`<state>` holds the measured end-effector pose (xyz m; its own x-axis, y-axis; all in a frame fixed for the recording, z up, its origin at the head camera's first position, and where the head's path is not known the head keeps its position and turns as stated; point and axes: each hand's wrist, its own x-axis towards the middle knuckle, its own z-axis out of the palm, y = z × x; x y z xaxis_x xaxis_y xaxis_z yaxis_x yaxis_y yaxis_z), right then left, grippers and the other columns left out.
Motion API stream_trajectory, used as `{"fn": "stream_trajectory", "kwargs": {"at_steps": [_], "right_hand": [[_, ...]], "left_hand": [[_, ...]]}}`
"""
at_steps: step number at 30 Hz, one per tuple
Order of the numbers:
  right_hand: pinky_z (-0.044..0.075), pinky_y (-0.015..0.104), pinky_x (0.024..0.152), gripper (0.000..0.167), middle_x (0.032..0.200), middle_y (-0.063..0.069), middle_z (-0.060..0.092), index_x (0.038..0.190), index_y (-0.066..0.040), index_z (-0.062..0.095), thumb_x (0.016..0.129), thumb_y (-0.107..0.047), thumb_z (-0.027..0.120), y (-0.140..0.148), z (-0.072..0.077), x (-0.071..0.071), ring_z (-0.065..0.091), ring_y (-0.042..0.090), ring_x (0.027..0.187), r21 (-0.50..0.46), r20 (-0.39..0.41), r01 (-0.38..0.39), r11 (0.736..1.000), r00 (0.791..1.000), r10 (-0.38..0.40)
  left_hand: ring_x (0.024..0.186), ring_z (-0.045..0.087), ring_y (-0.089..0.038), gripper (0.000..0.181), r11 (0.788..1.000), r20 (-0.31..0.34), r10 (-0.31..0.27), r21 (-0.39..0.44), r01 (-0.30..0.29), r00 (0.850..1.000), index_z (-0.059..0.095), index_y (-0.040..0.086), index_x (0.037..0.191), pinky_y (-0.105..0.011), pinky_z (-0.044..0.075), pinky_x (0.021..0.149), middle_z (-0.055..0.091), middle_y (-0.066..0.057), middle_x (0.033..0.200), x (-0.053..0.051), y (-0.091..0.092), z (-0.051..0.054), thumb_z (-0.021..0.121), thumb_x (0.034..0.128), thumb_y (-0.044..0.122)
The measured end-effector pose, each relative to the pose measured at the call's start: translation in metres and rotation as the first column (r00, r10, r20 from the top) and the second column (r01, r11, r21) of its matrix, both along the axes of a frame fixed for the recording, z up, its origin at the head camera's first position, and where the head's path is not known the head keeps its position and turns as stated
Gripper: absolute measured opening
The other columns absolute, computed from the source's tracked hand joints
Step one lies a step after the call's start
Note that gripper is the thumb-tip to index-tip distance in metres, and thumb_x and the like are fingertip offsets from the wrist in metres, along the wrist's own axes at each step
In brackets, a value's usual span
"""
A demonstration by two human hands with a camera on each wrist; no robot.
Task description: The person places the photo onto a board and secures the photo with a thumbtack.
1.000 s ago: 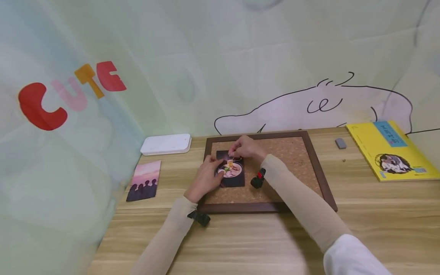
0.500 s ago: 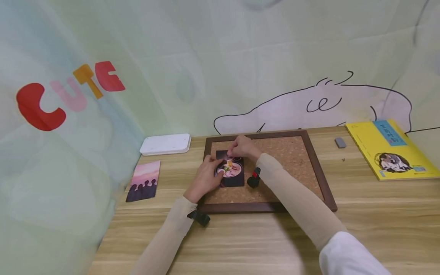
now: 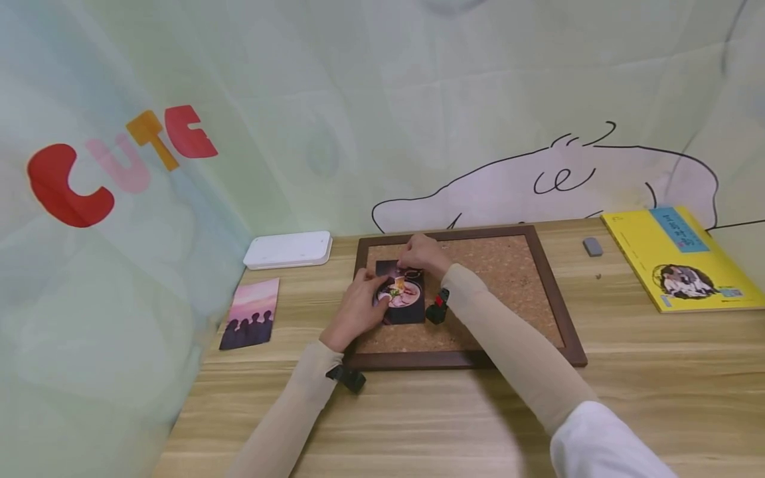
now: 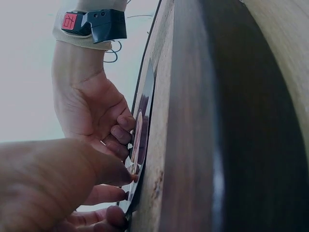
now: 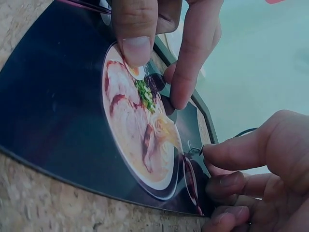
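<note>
A dark photo [image 3: 412, 313] of a noodle bowl lies on the framed corkboard [image 3: 478, 325], toward its left side. My left hand [image 3: 357, 305] rests on the photo's left part, its thumb and fingertips pressing it down. At the photo's upper edge, my right hand [image 3: 425, 255] pinches a small metal thumbtack [image 5: 195, 150] between thumb and finger, its point toward the picture. In the left wrist view the photo [image 4: 143, 113] appears nearly edge-on, with my right hand [image 4: 99, 106] beyond my left hand [image 4: 53, 179]. Whether the point has entered the cork is hidden.
Left of the board lie a pink sunset picture [image 3: 251, 312] and a white case [image 3: 288, 249]. To the right are a grey eraser [image 3: 593, 247], a tiny dark object [image 3: 598, 276] and a yellow book [image 3: 681, 265]. A printed curtain [image 3: 335, 133] hangs behind the table.
My right hand has shifted slightly at the photo's top, its wrist moving a little to the left. My left hand stays in place on the photo.
</note>
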<state>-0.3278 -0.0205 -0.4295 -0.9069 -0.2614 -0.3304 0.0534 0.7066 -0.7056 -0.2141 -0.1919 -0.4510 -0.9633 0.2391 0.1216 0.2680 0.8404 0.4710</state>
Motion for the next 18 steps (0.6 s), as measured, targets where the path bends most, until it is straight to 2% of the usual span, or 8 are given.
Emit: {"fn": "stream_trajectory", "kwargs": {"at_steps": [8, 18], "right_hand": [[0.041, 0.028, 0.066, 0.018, 0.080, -0.001, 0.061, 0.081, -0.013, 0.072, 0.095, -0.024, 0.073, 0.0015, 0.0014, 0.0040, 0.056, 0.018, 0.078, -0.016, -0.020, -0.013, 1.000, 1.000, 0.013], [0.038, 0.028, 0.061, 0.025, 0.070, -0.003, 0.058, 0.072, -0.015, 0.066, 0.096, -0.020, 0.074, -0.0024, 0.0001, 0.0048, 0.054, 0.015, 0.070, 0.033, -0.050, -0.007, 0.999, 0.999, 0.009]], "left_hand": [[0.119, 0.061, -0.041, 0.046, 1.000, 0.005, 0.002, 0.009, -0.003, 1.000, 0.066, -0.007, 0.141, -0.054, 0.052, 0.107, 0.057, -0.027, 0.137, 0.0003, 0.0001, 0.0003, 0.070, 0.0993, 0.013], [0.118, 0.062, -0.041, 0.046, 1.000, 0.008, 0.003, 0.004, -0.003, 1.000, 0.066, -0.007, 0.141, -0.054, 0.052, 0.106, 0.057, -0.027, 0.137, 0.0001, 0.0002, -0.0006, 0.070, 0.0994, 0.013]]}}
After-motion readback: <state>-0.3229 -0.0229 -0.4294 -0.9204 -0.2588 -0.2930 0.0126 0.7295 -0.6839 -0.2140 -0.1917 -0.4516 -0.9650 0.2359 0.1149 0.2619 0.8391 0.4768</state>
